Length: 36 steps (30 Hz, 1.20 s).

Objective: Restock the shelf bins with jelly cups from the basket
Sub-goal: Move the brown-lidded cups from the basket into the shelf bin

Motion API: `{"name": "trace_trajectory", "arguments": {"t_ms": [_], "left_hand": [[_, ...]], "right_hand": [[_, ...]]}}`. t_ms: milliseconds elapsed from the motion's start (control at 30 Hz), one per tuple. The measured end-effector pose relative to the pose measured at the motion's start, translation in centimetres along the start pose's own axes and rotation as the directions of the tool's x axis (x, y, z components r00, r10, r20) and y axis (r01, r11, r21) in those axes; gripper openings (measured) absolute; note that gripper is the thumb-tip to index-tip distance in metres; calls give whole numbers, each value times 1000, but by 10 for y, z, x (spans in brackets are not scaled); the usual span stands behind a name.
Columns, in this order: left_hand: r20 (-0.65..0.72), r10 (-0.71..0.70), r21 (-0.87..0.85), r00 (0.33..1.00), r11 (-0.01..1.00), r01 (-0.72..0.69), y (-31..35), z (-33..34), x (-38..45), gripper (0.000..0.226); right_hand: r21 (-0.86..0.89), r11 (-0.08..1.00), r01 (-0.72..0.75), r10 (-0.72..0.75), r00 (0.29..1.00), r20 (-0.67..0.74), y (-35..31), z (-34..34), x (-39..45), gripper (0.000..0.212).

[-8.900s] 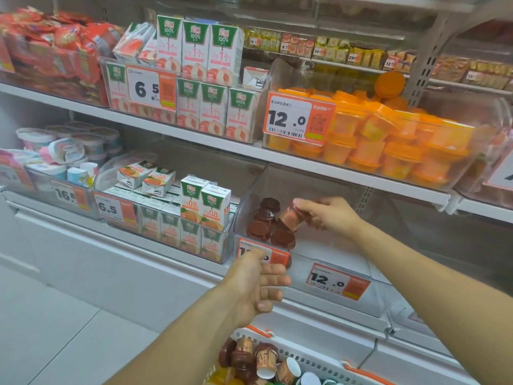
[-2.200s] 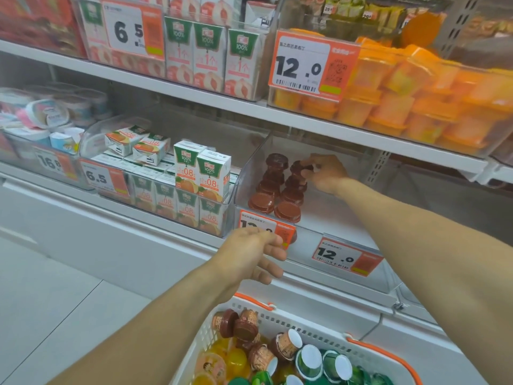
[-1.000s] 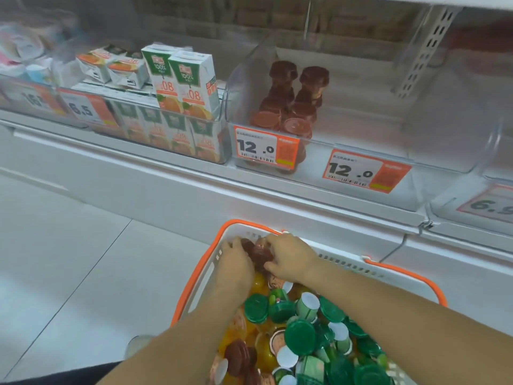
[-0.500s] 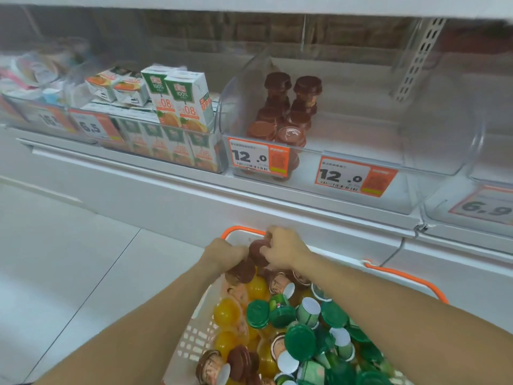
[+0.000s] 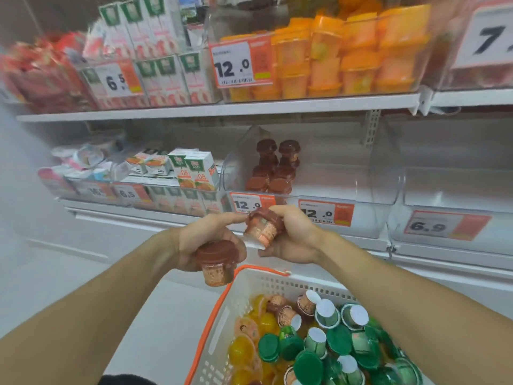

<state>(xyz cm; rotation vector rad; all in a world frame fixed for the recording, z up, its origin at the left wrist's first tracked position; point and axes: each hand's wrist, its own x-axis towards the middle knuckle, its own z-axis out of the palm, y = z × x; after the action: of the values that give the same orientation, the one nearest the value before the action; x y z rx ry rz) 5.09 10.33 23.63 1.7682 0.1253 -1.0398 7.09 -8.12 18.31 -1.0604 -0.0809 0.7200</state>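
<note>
Brown jelly cups (image 5: 261, 227) gripped in each hand (image 5: 294, 237)

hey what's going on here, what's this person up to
A person is restocking a store shelf. The left hand holds one brown-lidded jelly cup and the right hand holds another, both lifted above the white basket of mixed cups. Ahead, the clear shelf bin holds only a few brown cups, at its left end.
</note>
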Motion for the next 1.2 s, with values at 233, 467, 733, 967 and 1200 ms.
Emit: {"name": "trace_trajectory", "arguments": {"t_ms": [233, 467, 733, 967, 1200], "left_hand": [[-51, 277, -420, 960, 866, -272, -1, 36, -4, 61], [-282, 373, -452, 884, 761, -465, -5, 47, 2, 45], [-409, 352, -376, 842, 776, -507, 0, 45, 9, 49], [-457, 299, -466, 838, 721, -512, 8, 36, 19, 45], [-502, 126, -573, 856, 693, -438, 5, 20, 26, 22]], "right_hand": [[56, 989, 137, -140, 989, 56, -32, 11, -28, 35], [-352, 915, 198, -270, 949, -166, -55, 8, -35, 42], [-587, 795, 157, -248, 966, -78, -73, -1, -46, 36], [-528, 839, 130, -269, 944, -194, -102, -6, -13, 22], [-926, 351, -137, -626, 701, -341, -127, -34, 93, 41]]}}
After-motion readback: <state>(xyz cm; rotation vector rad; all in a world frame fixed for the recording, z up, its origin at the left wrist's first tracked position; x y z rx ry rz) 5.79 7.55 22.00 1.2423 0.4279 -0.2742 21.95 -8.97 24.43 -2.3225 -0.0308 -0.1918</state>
